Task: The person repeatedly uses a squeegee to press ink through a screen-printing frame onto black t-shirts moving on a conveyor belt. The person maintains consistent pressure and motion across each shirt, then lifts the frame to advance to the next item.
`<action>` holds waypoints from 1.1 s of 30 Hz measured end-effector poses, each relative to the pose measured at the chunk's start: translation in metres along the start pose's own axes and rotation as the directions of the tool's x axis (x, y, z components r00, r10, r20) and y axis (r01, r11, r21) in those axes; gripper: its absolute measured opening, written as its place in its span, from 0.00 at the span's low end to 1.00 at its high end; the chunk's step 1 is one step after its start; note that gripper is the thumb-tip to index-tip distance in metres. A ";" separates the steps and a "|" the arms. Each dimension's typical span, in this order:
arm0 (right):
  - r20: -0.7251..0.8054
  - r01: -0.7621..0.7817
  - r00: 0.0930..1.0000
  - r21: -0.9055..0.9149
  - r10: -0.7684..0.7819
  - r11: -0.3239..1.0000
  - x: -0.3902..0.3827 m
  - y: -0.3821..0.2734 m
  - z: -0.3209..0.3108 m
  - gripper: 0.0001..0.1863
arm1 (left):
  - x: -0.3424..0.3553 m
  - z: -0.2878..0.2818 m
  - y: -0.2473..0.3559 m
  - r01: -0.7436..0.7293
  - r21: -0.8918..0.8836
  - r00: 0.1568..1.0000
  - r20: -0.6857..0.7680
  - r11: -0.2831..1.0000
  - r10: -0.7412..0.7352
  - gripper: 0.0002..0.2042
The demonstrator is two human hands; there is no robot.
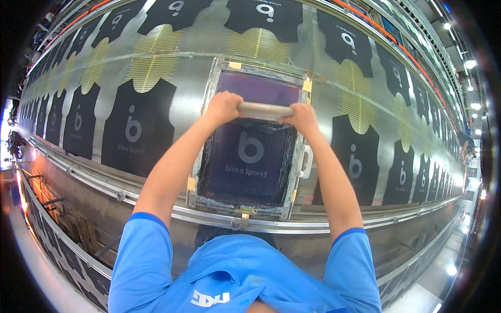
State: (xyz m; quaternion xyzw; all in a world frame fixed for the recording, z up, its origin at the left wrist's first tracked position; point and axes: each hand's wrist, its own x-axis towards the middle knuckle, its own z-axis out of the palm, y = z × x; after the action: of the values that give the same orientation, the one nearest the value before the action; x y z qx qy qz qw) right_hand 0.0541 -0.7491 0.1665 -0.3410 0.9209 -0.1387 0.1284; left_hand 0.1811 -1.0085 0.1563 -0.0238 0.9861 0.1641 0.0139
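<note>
Clerk: Item 1, the bar [265, 110]. Location and hold?

Checker: Across the upper part of the frame [269, 71], over its mesh [222, 182]. Left hand [225, 107] clamped on the left end, right hand [304, 119] on the right end; hands apart, bare bar between. The 2-ended grip presumably keeps pressure level across the width.

Clerk: Item 2, the frame?

Checker: 1 rectangle, flat on the table [201, 47], directly before the person, between black fabric panels at left [138, 141] and right [355, 161]. Near edge beside a metal rail [308, 228], which probably helps alignment.

Clerk: Materials, shapes?

Checker: Bar: pale, straight, smooth-looking; wood or metal, cannot tell. Mesh: glossy, purple at the far end, near-black closer in, 1 pale rounded emblem showing. Frame: greyish, border wrinkled like tape, 1 white loop handle [307, 163] at right. Panels: matte, curved at neck and armholes, spread flat, likely against creasing. Table: pale, sheeny, yellow striped patches [151, 57] between panel rows.
</note>
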 end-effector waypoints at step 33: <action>-0.185 0.269 0.954 0.192 -0.234 0.944 -0.236 -0.061 0.067 0.18 | -0.223 0.031 0.091 -0.113 0.042 0.993 -0.028 0.993 0.115 0.16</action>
State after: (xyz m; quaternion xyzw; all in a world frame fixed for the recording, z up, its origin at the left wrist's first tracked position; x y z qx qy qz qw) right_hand 0.2857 -0.6487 0.1583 -0.4280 0.8564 -0.2797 0.0718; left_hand 0.4000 -0.9029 0.1640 0.0303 0.9890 0.1441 -0.0103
